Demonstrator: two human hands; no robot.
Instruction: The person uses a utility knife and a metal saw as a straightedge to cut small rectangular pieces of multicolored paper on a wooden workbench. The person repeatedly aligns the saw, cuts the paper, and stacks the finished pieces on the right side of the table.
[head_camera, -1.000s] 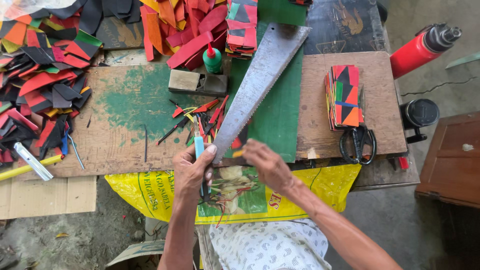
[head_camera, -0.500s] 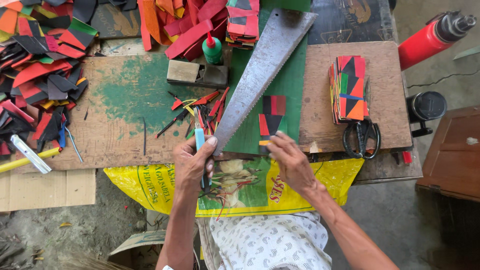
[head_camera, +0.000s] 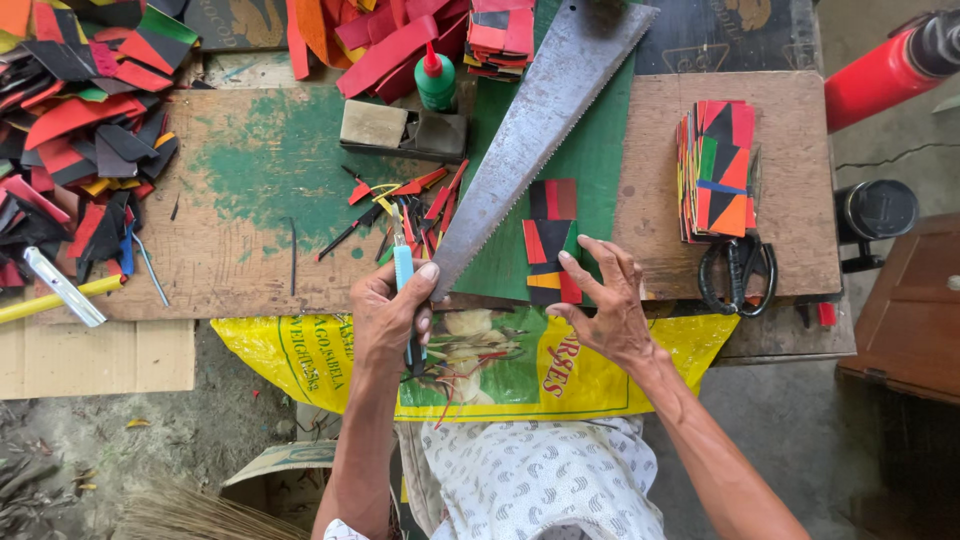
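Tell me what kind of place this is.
Likely a small informal craft workshop, perhaps outdoors: a paint-stained wooden work board, a saw blade used on it, heaps of coloured cut pieces, scissors, bare ground below.

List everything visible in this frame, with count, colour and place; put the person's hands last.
saw blade: one, grey, lying diagonally across the bench
patchwork piece: one, red, black and orange, on the green mat
stack of pieces: one, multicoloured, right board
scissors: one pair, black, below the stack
glue bottle: one, green with red tip, top centre
offcuts: many, red, black and orange, heaped left
sack: one, yellow, hanging off the bench front
cylinder: one, red, top right
left hand: grips a light-blue cutter, thumb on the saw tip
right hand: fingers spread, touching the patchwork piece
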